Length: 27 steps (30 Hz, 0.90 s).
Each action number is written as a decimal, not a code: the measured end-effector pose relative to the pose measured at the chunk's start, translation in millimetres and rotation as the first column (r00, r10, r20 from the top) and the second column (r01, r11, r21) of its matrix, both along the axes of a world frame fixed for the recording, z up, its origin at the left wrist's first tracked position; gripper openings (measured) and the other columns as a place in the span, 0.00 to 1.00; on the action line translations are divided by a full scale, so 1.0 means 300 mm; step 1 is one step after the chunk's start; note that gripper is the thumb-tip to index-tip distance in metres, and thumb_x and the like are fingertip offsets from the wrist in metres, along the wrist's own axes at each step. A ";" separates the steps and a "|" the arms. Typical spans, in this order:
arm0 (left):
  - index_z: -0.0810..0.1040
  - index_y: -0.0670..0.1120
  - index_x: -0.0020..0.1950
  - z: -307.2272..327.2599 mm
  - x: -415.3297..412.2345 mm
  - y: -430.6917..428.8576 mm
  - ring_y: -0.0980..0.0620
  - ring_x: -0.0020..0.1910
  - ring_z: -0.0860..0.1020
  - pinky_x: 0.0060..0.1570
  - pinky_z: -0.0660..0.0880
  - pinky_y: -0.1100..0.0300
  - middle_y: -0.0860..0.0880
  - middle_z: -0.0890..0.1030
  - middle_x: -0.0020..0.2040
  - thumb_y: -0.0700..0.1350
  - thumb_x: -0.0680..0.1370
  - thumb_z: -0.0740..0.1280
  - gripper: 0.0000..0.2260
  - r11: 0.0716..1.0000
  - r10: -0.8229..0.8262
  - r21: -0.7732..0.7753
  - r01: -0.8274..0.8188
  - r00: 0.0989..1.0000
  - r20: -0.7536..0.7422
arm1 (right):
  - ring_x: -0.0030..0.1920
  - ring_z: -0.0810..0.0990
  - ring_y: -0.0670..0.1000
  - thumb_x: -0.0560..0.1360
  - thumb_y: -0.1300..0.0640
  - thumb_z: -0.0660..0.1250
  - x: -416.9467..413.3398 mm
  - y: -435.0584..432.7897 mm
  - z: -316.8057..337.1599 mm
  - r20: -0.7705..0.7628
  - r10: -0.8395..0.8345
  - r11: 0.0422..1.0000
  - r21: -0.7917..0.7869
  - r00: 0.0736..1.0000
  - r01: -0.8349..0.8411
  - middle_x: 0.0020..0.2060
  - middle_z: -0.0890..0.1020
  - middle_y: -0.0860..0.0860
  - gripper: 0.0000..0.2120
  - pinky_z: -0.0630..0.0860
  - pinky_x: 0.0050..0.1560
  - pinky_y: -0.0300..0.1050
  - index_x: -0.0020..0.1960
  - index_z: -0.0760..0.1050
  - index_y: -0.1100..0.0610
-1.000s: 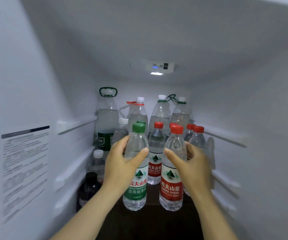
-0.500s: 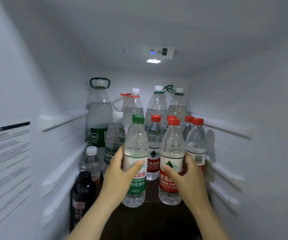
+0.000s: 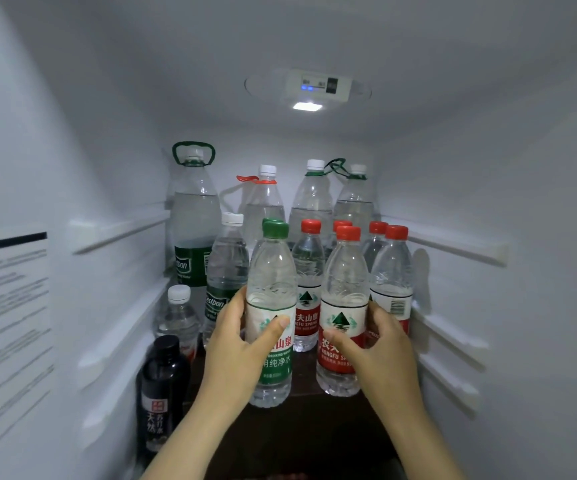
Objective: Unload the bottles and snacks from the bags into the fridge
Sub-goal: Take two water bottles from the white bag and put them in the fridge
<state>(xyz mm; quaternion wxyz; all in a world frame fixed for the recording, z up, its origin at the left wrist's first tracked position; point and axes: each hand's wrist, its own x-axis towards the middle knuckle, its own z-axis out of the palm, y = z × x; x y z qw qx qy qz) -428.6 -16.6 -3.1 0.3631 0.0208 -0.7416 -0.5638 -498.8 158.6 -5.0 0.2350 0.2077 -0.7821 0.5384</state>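
Note:
Inside the white fridge, my left hand (image 3: 242, 344) grips a green-capped water bottle (image 3: 272, 271) around its label. My right hand (image 3: 377, 344) grips a red-capped water bottle (image 3: 344, 282) the same way. Both bottles stand upright on the dark shelf (image 3: 301, 431), side by side at the front of the row. Behind them stand several more red-capped bottles (image 3: 309, 271) and tall clear bottles with carry handles (image 3: 195, 216).
A black bottle (image 3: 162, 386) and a small white-capped bottle (image 3: 178, 313) stand at the front left. Shelf rails run along the left wall (image 3: 120, 230) and right wall (image 3: 453, 244). A lamp and control panel (image 3: 315, 91) sit on the ceiling.
Both hands have slid down from the bottles' shoulders to their labels, and the two bottles have settled onto the shelf. The view has drawn closer.

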 end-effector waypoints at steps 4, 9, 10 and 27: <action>0.67 0.66 0.66 0.003 -0.002 0.003 0.56 0.62 0.75 0.60 0.75 0.47 0.59 0.75 0.63 0.56 0.71 0.71 0.26 1.000 -0.005 -0.002 0.005 1.000 -0.006 | 0.55 0.78 0.41 0.64 0.38 0.73 -0.035 -0.026 -0.012 -0.049 -0.063 0.997 0.039 0.997 0.065 0.54 0.80 0.39 0.28 0.80 0.54 0.50 0.61 0.71 0.42; 0.66 0.68 0.65 -0.001 0.000 0.003 0.56 0.62 0.75 0.60 0.75 0.47 0.60 0.75 0.64 0.58 0.69 0.70 0.26 1.000 0.005 -0.013 -0.005 1.000 -0.013 | 0.55 0.78 0.42 0.67 0.39 0.72 -0.061 -0.049 -0.019 -0.112 -0.179 0.979 0.083 0.978 0.189 0.54 0.79 0.40 0.26 0.79 0.53 0.50 0.62 0.72 0.45; 0.66 0.68 0.65 0.000 -0.001 0.003 0.56 0.62 0.75 0.60 0.75 0.47 0.60 0.75 0.63 0.59 0.69 0.70 0.26 1.000 0.004 -0.011 -0.005 1.000 -0.017 | 0.55 0.78 0.43 0.67 0.39 0.72 -0.062 -0.050 -0.019 -0.127 -0.207 0.971 0.093 0.970 0.220 0.53 0.79 0.40 0.26 0.79 0.52 0.49 0.61 0.72 0.45; 0.67 0.61 0.69 -0.007 -0.079 0.026 0.59 0.62 0.74 0.61 0.75 0.48 0.58 0.75 0.63 0.57 0.71 0.70 0.28 0.999 0.002 -0.038 -0.004 0.999 -0.034 | 0.41 0.79 0.46 0.67 0.43 0.75 -0.094 -0.050 -0.033 -0.253 -0.377 0.913 0.061 0.891 0.403 0.43 0.78 0.45 0.23 0.66 0.31 0.33 0.51 0.65 0.49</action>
